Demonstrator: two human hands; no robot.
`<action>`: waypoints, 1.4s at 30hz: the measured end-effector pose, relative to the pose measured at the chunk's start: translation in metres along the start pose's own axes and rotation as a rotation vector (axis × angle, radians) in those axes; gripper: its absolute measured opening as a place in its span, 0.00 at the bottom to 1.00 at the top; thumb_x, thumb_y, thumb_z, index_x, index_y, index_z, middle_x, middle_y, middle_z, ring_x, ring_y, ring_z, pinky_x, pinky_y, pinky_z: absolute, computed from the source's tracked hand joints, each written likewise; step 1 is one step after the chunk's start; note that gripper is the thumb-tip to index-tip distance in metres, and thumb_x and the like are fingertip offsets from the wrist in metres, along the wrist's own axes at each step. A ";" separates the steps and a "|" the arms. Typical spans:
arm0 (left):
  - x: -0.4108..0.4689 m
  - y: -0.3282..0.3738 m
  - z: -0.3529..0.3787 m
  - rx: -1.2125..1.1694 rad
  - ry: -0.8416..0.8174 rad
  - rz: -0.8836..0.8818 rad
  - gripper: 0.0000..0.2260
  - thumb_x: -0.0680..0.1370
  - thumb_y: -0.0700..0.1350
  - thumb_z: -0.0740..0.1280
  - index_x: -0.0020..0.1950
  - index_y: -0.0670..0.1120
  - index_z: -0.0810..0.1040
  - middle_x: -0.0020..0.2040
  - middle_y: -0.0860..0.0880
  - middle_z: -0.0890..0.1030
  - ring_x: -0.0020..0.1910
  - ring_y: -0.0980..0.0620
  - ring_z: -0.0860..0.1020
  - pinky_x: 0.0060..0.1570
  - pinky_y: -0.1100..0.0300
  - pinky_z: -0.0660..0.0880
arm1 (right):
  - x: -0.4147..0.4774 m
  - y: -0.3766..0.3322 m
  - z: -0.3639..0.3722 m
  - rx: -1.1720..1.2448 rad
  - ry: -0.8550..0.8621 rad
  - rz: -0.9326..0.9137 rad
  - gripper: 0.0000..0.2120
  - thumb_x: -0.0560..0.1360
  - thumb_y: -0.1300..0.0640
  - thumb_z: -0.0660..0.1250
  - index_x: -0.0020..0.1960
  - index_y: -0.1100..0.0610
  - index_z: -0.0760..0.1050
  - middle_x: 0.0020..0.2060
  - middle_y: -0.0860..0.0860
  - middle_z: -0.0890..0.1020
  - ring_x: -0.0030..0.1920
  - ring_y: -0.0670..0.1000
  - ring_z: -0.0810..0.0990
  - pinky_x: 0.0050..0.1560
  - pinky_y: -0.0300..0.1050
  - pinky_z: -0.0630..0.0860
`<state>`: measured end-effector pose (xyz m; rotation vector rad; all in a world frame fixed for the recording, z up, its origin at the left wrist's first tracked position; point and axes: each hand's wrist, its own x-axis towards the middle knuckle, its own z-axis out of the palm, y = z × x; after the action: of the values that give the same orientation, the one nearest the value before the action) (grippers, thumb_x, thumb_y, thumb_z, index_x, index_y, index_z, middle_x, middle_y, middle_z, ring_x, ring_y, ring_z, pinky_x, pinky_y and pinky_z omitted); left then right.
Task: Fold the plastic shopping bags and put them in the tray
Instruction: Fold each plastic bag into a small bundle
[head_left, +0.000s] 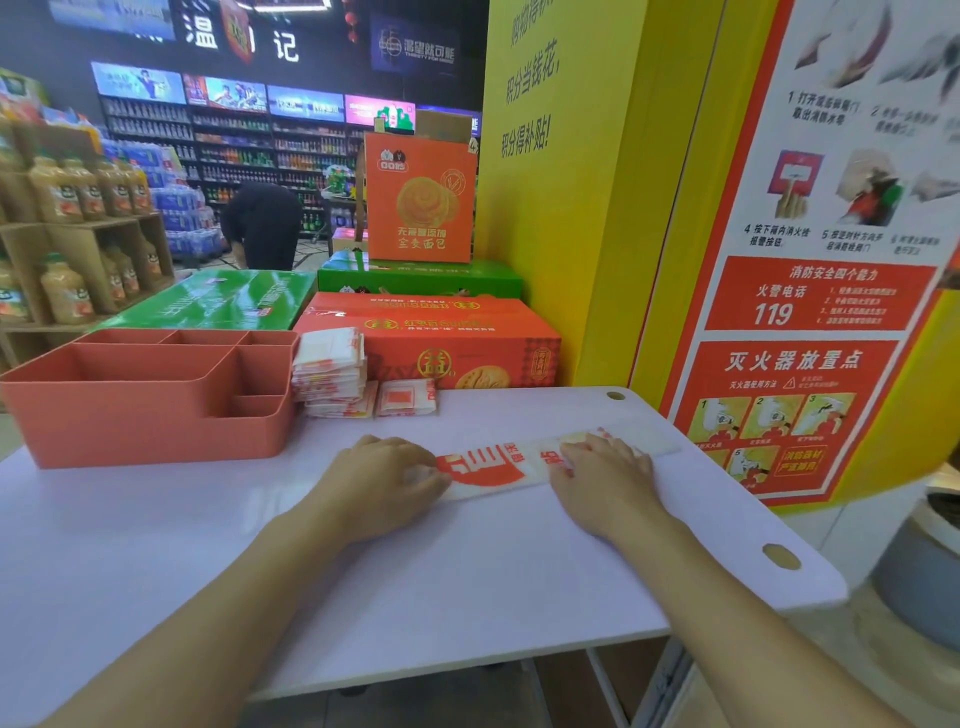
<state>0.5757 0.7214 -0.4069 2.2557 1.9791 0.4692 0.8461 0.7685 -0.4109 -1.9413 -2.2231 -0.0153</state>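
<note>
Both palms flat, nothing gripped: your L hand (384, 478) at left end of bag strip (498, 465), R hand (605, 475) mid-strip. Long axis runs L-R; tray (145, 384) nearer L hand.

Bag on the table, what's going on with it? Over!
Left hand, right hand flat on bag. Bag folded to a long strip on table. No bags seen in tray; nothing blocking.

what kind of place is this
Most likely a supermarket: stocked drink shelves line the back wall, juice bottles fill a wooden rack, and boxed bakery cartons sit behind the table.
</note>
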 end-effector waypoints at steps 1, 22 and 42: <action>0.000 -0.003 -0.001 0.003 -0.017 0.017 0.35 0.66 0.73 0.48 0.64 0.61 0.77 0.67 0.61 0.76 0.65 0.50 0.71 0.65 0.52 0.69 | 0.001 0.001 0.000 0.011 0.050 -0.005 0.23 0.82 0.45 0.52 0.75 0.46 0.69 0.76 0.50 0.67 0.77 0.56 0.59 0.77 0.57 0.55; -0.005 -0.003 -0.010 -0.044 -0.153 0.160 0.31 0.68 0.62 0.63 0.72 0.60 0.72 0.74 0.62 0.70 0.72 0.54 0.67 0.71 0.54 0.66 | 0.001 -0.027 -0.004 -0.036 0.015 -0.633 0.21 0.83 0.41 0.51 0.65 0.46 0.77 0.62 0.45 0.77 0.59 0.51 0.75 0.59 0.53 0.75; -0.007 0.004 -0.020 -0.334 0.004 0.101 0.14 0.79 0.44 0.64 0.61 0.57 0.81 0.54 0.58 0.82 0.53 0.57 0.78 0.58 0.55 0.75 | 0.015 -0.036 -0.026 -0.068 0.176 -0.694 0.23 0.80 0.43 0.46 0.53 0.55 0.75 0.48 0.52 0.78 0.49 0.56 0.77 0.49 0.52 0.72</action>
<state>0.5727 0.7109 -0.3879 2.1482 1.6457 0.7524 0.8124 0.7747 -0.3786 -1.0486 -2.6616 -0.3433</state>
